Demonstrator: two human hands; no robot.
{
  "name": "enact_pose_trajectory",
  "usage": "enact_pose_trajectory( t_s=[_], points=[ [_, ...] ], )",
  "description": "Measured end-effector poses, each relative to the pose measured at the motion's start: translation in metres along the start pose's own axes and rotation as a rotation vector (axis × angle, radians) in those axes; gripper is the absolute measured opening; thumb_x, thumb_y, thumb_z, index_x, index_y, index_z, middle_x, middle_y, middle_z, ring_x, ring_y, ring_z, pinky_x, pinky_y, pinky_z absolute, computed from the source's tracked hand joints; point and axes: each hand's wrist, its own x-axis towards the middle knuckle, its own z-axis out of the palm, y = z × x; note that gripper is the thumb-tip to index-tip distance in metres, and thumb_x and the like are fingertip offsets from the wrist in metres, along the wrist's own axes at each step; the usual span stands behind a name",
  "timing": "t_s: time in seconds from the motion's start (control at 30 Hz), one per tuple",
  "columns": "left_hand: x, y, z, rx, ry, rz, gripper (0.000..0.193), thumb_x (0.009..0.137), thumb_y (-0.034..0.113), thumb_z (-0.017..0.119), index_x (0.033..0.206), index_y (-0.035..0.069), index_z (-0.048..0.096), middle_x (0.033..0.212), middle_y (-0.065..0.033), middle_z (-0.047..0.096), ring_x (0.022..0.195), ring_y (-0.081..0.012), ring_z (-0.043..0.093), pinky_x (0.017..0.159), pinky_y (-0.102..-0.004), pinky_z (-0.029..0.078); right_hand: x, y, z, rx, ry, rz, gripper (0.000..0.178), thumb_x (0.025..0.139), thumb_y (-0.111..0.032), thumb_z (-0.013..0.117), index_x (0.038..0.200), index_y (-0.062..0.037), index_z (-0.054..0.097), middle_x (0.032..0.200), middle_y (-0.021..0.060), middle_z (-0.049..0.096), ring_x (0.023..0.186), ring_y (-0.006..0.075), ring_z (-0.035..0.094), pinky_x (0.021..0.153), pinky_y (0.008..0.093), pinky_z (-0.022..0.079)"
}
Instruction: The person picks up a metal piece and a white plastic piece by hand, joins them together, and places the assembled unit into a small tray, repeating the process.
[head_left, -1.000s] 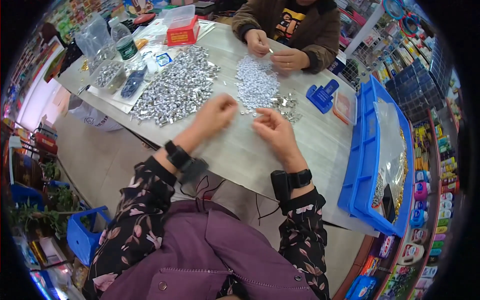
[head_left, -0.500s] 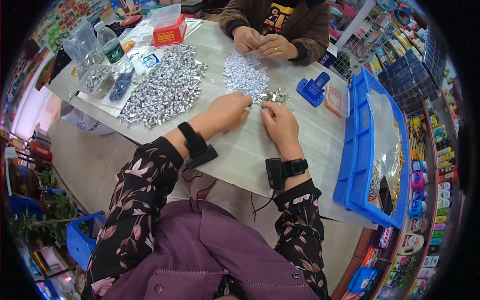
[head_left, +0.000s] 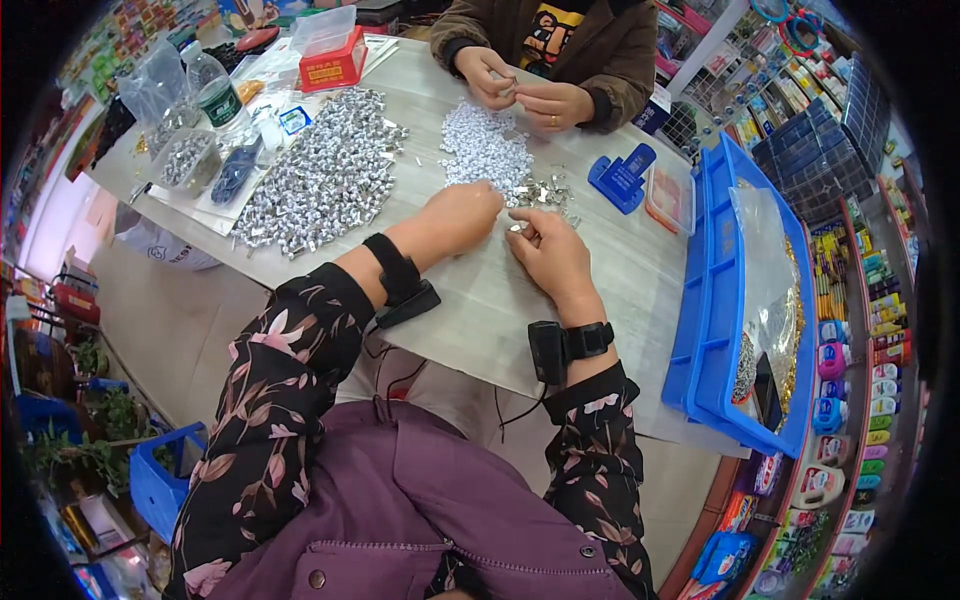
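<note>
Along the near edge of the white bead pile [head_left: 485, 145], the left hand [head_left: 462, 218] is curled, its fingertips hidden, so what it grips cannot be told. Near it, the right hand [head_left: 556, 252] bends thumb and forefinger around a small shiny bit [head_left: 516, 228]; whether they pinch it is unclear. Silver metal pieces [head_left: 552, 187] lie just beyond, and a larger white-and-silver heap [head_left: 320, 175] spreads leftward across the table [head_left: 455, 325].
</note>
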Motion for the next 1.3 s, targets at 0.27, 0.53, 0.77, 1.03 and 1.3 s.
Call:
enact_pose_trajectory(
  t_s=[0.27, 0.53, 0.77, 1.03, 1.3],
  points=[
    [-0.041, 0.023, -0.043, -1.386, 0.082, -0.626, 0.015, 0.086, 0.016, 0.058, 0.088, 0.002, 0.055, 0.079, -0.0082, 0.061, 0.068, -0.0181, 0.061, 0.057, -0.0265, 0.050, -0.003, 0.007, 0.001, -0.054, 0.023, -0.067, 0.013, 0.076, -0.023, 0.063, 0.080, -0.0118, 0.066, 0.075, 0.0069, 0.060, 0.072, 0.0256, 0.059, 0.062, 0.0359, 0.047],
    [-0.063, 0.024, -0.024, -1.820, 0.141, -0.726, 0.015, 0.088, 0.018, 0.059, 0.094, 0.005, 0.054, 0.078, -0.0021, 0.060, 0.066, -0.0071, 0.058, 0.055, -0.0168, 0.048, -0.006, -0.010, -0.001, 0.121, -0.054, 0.012, 0.011, 0.078, -0.018, 0.063, 0.081, -0.0078, 0.065, 0.075, 0.0040, 0.062, 0.070, 0.0182, 0.060, 0.060, 0.0308, 0.047],
    [-0.066, 0.025, -0.022, -1.972, 0.098, -0.703, 0.012, 0.090, 0.015, 0.055, 0.096, 0.004, 0.054, 0.078, -0.0021, 0.060, 0.064, -0.0061, 0.059, 0.055, -0.0153, 0.050, -0.011, -0.027, 0.000, 1.181, -0.299, 0.164, 0.013, 0.084, -0.013, 0.063, 0.090, -0.0014, 0.061, 0.088, 0.0027, 0.064, 0.076, 0.0088, 0.059, 0.066, 0.0211, 0.046],
    [-0.066, 0.021, -0.019, -2.091, 0.087, -0.673, 0.013, 0.091, 0.013, 0.052, 0.098, 0.002, 0.054, 0.078, -0.0024, 0.060, 0.063, -0.0060, 0.059, 0.054, -0.0147, 0.050, -0.012, -0.025, 0.009, 1.270, -0.296, 0.255, 0.013, 0.083, -0.010, 0.064, 0.093, -0.0016, 0.061, 0.083, 0.0029, 0.063, 0.073, 0.0077, 0.057, 0.066, 0.0201, 0.045],
    [-0.065, 0.022, -0.014, -1.961, 0.133, -0.698, 0.014, 0.091, 0.013, 0.052, 0.099, 0.002, 0.053, 0.078, -0.0029, 0.060, 0.064, -0.0075, 0.060, 0.055, -0.0176, 0.050, -0.015, -0.025, 0.015, 1.117, -0.228, 0.148, 0.013, 0.083, -0.009, 0.063, 0.093, -0.0011, 0.060, 0.083, 0.0024, 0.062, 0.073, 0.0072, 0.056, 0.065, 0.0190, 0.044]
  ],
)
